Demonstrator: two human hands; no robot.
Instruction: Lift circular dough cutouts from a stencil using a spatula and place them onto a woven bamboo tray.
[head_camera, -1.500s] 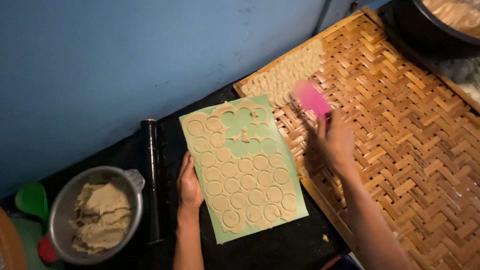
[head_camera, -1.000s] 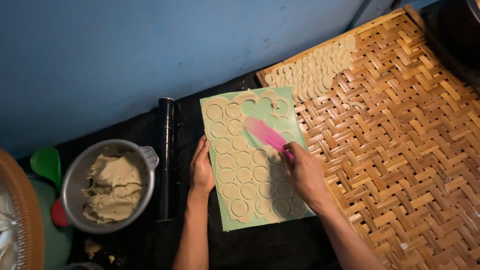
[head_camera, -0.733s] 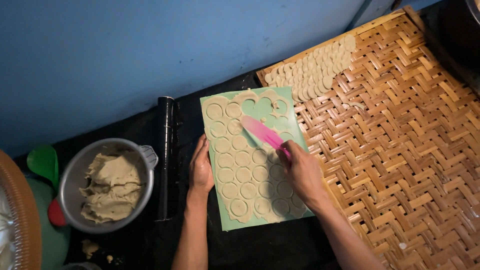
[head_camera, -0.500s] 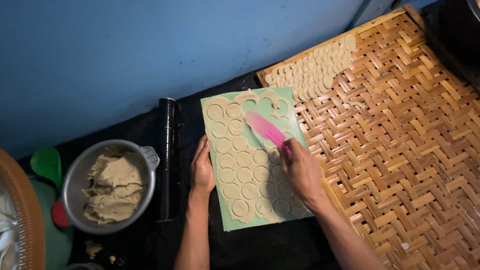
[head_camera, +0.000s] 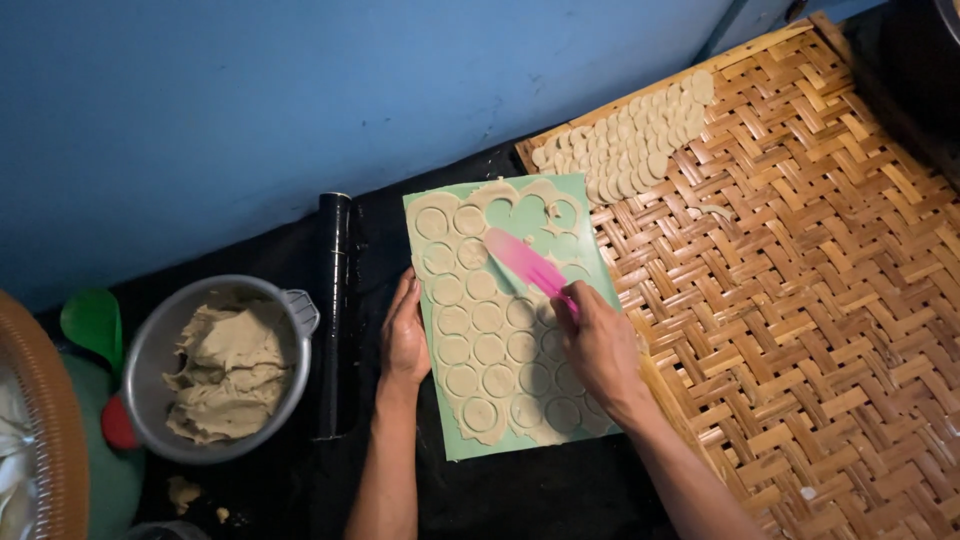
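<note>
the pink spatula (head_camera: 525, 264) has slid a little toward the upper left of the green mat (head_camera: 500, 320) since half a second ago; its blade now lies flat over the upper middle rounds of the dough sheet (head_camera: 490, 345), which is cut into many circles. the right hand (head_camera: 598, 343) stays where it was at the mat's right edge, fingers clenched around the spatula's handle. the left hand (head_camera: 404, 335) has not moved: it rests flat on the mat's left edge, fingers released and stretched out, gripping nothing.

the mat lies on a dark bench (head_camera: 540, 495) set against a blue wall (head_camera: 250, 110). just left of the left hand a black rolling pin (head_camera: 332, 315) lies lengthwise, and farther left stands a metal bowl (head_camera: 150, 345) holding a lump of dough (head_camera: 230, 370). on the right a woven bamboo tray (head_camera: 820, 300) touches the mat's edge; overlapping rows of cut dough rounds (head_camera: 625, 140) sit in its upper left corner.
</note>
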